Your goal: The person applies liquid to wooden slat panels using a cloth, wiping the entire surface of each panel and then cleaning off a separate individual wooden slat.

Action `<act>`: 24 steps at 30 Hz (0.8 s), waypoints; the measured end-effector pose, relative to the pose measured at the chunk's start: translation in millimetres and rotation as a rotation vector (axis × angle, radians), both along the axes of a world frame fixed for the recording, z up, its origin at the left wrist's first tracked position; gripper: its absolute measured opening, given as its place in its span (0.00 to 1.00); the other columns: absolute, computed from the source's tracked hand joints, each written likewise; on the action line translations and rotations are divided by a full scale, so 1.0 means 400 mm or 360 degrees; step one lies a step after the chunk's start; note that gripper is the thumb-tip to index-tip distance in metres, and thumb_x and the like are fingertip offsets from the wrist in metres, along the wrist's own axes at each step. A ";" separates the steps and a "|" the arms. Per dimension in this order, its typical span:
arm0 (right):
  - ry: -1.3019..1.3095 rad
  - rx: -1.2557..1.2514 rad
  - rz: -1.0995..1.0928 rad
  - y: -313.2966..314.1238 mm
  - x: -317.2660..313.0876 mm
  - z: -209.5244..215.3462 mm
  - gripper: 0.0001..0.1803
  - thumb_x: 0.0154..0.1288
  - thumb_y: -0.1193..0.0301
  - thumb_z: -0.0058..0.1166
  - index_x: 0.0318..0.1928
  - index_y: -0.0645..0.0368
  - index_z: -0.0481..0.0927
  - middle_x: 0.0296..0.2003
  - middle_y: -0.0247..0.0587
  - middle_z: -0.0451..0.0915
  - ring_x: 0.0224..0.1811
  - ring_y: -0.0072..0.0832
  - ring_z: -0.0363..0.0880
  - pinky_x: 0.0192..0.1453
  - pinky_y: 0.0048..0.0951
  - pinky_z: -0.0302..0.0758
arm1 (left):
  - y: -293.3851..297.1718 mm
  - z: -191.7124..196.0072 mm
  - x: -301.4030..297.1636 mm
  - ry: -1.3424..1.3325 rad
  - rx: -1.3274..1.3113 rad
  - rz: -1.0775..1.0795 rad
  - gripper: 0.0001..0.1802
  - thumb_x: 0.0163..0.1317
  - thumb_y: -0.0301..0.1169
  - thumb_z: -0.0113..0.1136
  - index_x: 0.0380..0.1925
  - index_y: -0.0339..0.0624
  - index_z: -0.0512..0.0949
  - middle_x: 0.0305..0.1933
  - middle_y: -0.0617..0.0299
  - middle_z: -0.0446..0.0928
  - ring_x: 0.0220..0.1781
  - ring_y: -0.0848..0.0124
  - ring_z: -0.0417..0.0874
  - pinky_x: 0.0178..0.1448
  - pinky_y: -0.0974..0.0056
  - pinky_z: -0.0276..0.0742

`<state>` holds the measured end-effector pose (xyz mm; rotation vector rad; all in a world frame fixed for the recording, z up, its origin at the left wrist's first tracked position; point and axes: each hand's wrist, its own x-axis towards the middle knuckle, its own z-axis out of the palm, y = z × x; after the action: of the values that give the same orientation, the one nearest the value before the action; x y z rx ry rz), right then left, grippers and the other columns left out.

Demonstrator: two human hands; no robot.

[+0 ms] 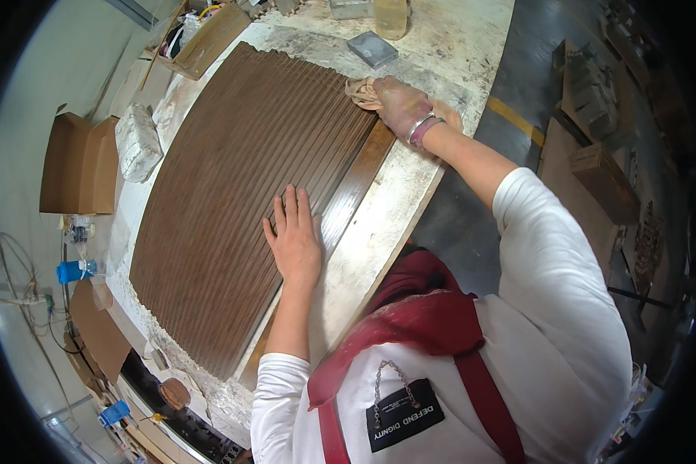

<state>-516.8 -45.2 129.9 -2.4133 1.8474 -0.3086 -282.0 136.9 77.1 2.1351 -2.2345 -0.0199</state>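
Many long brown wooden strips (232,170) lie side by side on a white, stained worktable (387,224). My left hand (295,246) rests flat on the strips near their close edge, its fingers stretched out and a little apart. At the far right end of the strips, my right hand (404,108) is closed on a crumpled beige rag (362,93), which touches the strip ends. This hand looks purplish, with a bracelet at the wrist. A separate, glossier brown strip (348,197) lies along the near side, partly covered by my left hand and forearm.
Beyond the strips are a dark grey rectangular block (373,49) and a jar of yellowish liquid (391,18). A filled cardboard box (209,42) stands at the far left, near a white wrapped bundle (138,143) and an open carton (79,166). The table's edge runs close to my body.
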 end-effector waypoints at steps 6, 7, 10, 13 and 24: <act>-0.0318 0.0410 0.0495 0.220 0.215 -0.095 0.12 0.61 0.72 0.55 0.45 0.55 0.82 0.44 0.45 0.82 0.48 0.41 0.82 0.51 0.38 0.80 | -0.007 -0.006 0.005 -0.0149 0.0104 0.0017 0.31 0.71 0.40 0.49 0.72 0.51 0.58 0.78 0.62 0.54 0.78 0.58 0.55 0.77 0.42 0.49; -0.0381 0.0335 0.0529 0.212 0.210 -0.113 0.12 0.61 0.73 0.54 0.45 0.56 0.82 0.44 0.47 0.82 0.47 0.41 0.83 0.50 0.38 0.81 | -0.005 -0.004 0.008 -0.0103 0.0044 0.0010 0.31 0.71 0.40 0.49 0.72 0.51 0.58 0.78 0.62 0.54 0.78 0.58 0.55 0.77 0.42 0.49; -0.0703 0.0232 0.0878 0.084 0.096 -0.113 0.09 0.63 0.74 0.53 0.43 0.60 0.81 0.40 0.50 0.84 0.46 0.37 0.84 0.45 0.37 0.81 | 0.008 -0.007 0.010 0.0001 -0.0068 -0.0003 0.31 0.72 0.41 0.49 0.73 0.52 0.58 0.78 0.63 0.54 0.78 0.59 0.55 0.77 0.42 0.49; -0.0705 0.0266 0.0219 0.045 0.041 -0.071 0.10 0.64 0.76 0.52 0.46 0.58 0.80 0.42 0.49 0.83 0.47 0.38 0.83 0.46 0.36 0.80 | 0.000 -0.011 0.006 0.0035 -0.0074 -0.0012 0.31 0.72 0.40 0.49 0.73 0.51 0.58 0.78 0.63 0.53 0.78 0.58 0.55 0.77 0.42 0.49; -0.0145 0.0151 0.0200 0.039 0.021 -0.047 0.16 0.71 0.70 0.38 0.45 0.60 0.81 0.48 0.46 0.83 0.51 0.34 0.82 0.54 0.34 0.78 | 0.003 -0.012 0.012 0.0055 -0.0100 -0.0038 0.31 0.72 0.39 0.49 0.72 0.51 0.58 0.78 0.63 0.53 0.78 0.58 0.54 0.76 0.41 0.49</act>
<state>-508.4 -29.8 111.2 -2.3959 1.6267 -0.3080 -277.1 138.0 72.5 2.0602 -2.2110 0.0122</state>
